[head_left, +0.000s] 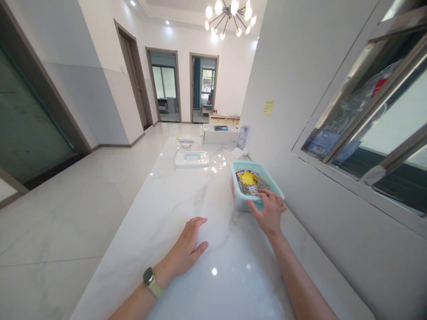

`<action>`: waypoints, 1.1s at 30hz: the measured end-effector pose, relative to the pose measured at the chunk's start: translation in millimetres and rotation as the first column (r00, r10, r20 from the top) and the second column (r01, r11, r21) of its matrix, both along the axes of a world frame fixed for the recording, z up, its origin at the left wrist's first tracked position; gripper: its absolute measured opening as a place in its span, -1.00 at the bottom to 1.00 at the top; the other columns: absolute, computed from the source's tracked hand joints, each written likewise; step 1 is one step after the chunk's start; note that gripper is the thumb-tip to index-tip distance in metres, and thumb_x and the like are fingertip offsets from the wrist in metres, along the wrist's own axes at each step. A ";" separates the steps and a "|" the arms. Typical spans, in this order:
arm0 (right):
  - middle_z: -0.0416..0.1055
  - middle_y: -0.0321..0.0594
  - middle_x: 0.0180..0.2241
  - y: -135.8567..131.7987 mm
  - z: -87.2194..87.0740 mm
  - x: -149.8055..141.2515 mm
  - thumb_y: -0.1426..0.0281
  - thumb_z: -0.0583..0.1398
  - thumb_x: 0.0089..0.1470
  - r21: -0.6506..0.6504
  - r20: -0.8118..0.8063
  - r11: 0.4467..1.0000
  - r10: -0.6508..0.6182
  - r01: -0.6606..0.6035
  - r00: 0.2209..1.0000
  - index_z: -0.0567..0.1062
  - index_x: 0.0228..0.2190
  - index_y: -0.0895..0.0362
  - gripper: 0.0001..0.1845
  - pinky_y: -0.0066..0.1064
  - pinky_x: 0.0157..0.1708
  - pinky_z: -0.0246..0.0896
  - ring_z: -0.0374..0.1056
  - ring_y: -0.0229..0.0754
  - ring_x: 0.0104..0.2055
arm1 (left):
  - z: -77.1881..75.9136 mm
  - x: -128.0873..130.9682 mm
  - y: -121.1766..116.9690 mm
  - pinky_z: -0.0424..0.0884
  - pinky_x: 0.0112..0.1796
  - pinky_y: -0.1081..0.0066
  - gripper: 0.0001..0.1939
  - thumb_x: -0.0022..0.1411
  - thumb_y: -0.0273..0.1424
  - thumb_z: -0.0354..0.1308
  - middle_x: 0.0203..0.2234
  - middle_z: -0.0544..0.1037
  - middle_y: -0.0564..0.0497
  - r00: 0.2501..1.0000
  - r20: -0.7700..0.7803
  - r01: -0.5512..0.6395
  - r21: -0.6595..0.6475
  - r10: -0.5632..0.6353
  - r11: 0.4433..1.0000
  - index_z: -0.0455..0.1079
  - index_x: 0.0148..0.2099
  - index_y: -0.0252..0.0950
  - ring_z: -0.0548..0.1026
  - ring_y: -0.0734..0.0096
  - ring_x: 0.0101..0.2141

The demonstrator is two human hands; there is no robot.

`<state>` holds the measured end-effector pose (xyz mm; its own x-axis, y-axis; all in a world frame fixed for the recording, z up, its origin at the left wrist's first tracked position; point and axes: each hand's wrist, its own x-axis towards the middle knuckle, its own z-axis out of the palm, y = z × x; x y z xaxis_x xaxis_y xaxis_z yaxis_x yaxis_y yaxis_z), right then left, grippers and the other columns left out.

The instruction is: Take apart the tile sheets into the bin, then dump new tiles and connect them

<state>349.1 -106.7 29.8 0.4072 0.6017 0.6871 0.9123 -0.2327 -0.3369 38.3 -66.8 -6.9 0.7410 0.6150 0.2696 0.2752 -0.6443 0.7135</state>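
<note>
A light turquoise storage box stands against the wall to the right. It holds yellow, grey and purple pieces that I cannot make out one by one, with a small white grid-like piece near the front. My right hand grips the box's near rim, fingers over the edge and thumb lower on the outside. Over the white marble-patterned table, my left hand is open, thumb apart from the fingers, and holds nothing. A watch with a pale green band is on the left wrist.
A white lid with a turquoise handle lies farther up the table. Behind it are a white power strip, a white carton with a phone on top, and a clear bottle. A wall with a window borders the right side.
</note>
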 end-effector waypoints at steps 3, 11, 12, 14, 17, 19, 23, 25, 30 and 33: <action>0.41 -0.12 -0.05 -2.3 3.8 -10.6 0.05 0.12 0.10 -0.027 -0.015 0.997 0.072 -0.073 0.997 0.52 -0.30 0.04 -0.64 -0.04 0.00 -0.11 0.17 0.09 0.04 | 2.3 0.7 -0.2 0.32 0.09 0.03 -0.48 0.37 -0.33 -0.01 0.19 0.16 -0.16 0.998 0.047 -0.033 -0.020 0.034 0.999 -0.04 0.31 -0.10 0.20 0.10 0.17; 0.45 -0.21 -0.07 -8.9 13.3 -30.3 0.11 0.12 0.15 -0.036 -0.155 0.864 0.492 -0.503 0.856 0.55 -0.36 0.00 -0.70 -0.03 0.06 -0.02 0.21 0.05 0.04 | 6.7 -0.5 11.1 0.32 -0.01 0.16 -0.60 0.38 -0.33 -0.03 0.11 0.25 -0.10 0.903 0.285 -0.332 -0.009 0.321 0.943 0.09 0.23 -0.09 0.26 0.16 0.09; 0.47 -0.23 -0.09 -9.2 14.7 -29.5 0.13 0.10 0.18 -0.022 -0.193 0.812 0.568 -0.583 0.800 0.55 -0.41 0.00 -0.69 -0.04 0.06 0.01 0.22 0.04 0.04 | 6.6 -1.8 13.3 0.31 0.00 0.16 -0.59 0.38 -0.32 -0.03 0.13 0.23 -0.10 0.868 0.331 -0.385 -0.022 0.370 0.923 0.08 0.24 -0.09 0.24 0.15 0.11; 0.47 -0.23 -0.07 -9.2 16.5 -25.7 0.17 0.09 0.20 0.023 -0.242 0.745 0.651 -0.667 0.719 0.56 -0.46 -0.01 -0.67 -0.06 0.09 0.06 0.20 0.03 0.10 | 6.6 -5.3 17.6 0.26 0.04 0.13 -0.53 0.38 -0.27 -0.03 0.19 0.15 -0.11 0.765 0.431 -0.493 -0.084 0.478 0.866 0.00 0.28 -0.09 0.19 0.12 0.16; 0.37 -0.17 0.09 -7.1 14.2 -17.8 0.17 0.19 0.13 0.118 -0.250 0.826 0.562 -0.551 0.788 0.58 -0.23 -0.01 -0.76 -0.01 0.18 0.01 0.11 0.06 0.20 | 8.3 -11.3 22.3 0.19 0.11 0.09 -0.43 0.36 -0.16 -0.08 0.26 0.04 -0.11 0.638 0.534 -0.564 -0.166 0.555 0.809 -0.10 0.34 -0.09 0.11 0.08 0.21; 0.33 -0.10 0.13 -4.9 9.4 -14.1 0.16 0.21 0.12 0.179 -0.286 0.888 0.459 -0.423 0.841 0.52 -0.07 0.02 -0.63 0.00 0.17 0.04 0.13 0.07 0.20 | 10.4 -14.4 23.7 0.13 0.16 0.07 -0.44 0.36 -0.10 -0.12 0.26 0.04 -0.10 0.648 0.545 -0.551 -0.149 0.533 0.821 -0.04 0.33 -0.11 0.08 0.05 0.23; 0.39 -0.06 0.04 -0.8 -2.7 -18.8 0.11 0.08 0.21 0.231 -0.525 0.893 0.448 -0.386 0.724 0.44 -0.01 0.08 -0.57 -0.16 -0.05 0.28 0.30 0.00 0.07 | 15.3 -16.9 24.1 -0.07 0.26 0.04 -0.56 0.40 -0.11 -0.23 0.23 0.13 -0.07 0.724 0.478 -0.538 -0.059 0.497 0.841 0.27 0.14 -0.15 0.03 0.08 0.27; 0.43 -0.07 -0.02 0.9 -7.1 -25.1 0.08 0.06 0.21 0.224 -0.627 0.893 0.438 -0.390 0.644 0.43 -0.02 0.11 -0.54 -0.21 -0.10 0.30 0.35 -0.02 -0.02 | 17.4 -17.8 24.3 -0.10 0.27 0.04 -0.57 0.41 -0.12 -0.24 0.22 0.14 -0.06 0.742 0.463 -0.531 -0.038 0.486 0.847 0.31 0.09 -0.15 0.04 0.09 0.27; 0.51 -0.16 -0.15 3.8 -9.4 -33.4 0.02 0.06 0.17 0.196 -0.732 0.897 0.403 -0.397 0.549 0.48 -0.14 0.11 -0.53 -0.29 -0.20 0.29 0.39 -0.06 -0.19 | 19.0 -22.7 27.8 -0.06 0.26 0.04 -0.57 0.39 -0.08 -0.17 0.24 0.11 -0.08 0.746 0.452 -0.520 -0.063 0.489 0.852 0.27 0.12 -0.15 0.02 0.09 0.28; 0.54 -0.22 -0.27 4.0 -7.3 -34.3 0.00 0.04 0.17 0.193 -0.763 0.872 0.422 -0.449 0.490 0.53 -0.27 0.10 -0.52 -0.33 -0.31 0.28 0.37 -0.10 -0.30 | 17.9 -25.5 33.7 0.00 0.24 0.05 -0.57 0.35 -0.09 -0.07 0.26 0.08 -0.09 0.732 0.453 -0.504 -0.141 0.508 0.852 0.25 0.14 -0.16 0.01 0.07 0.29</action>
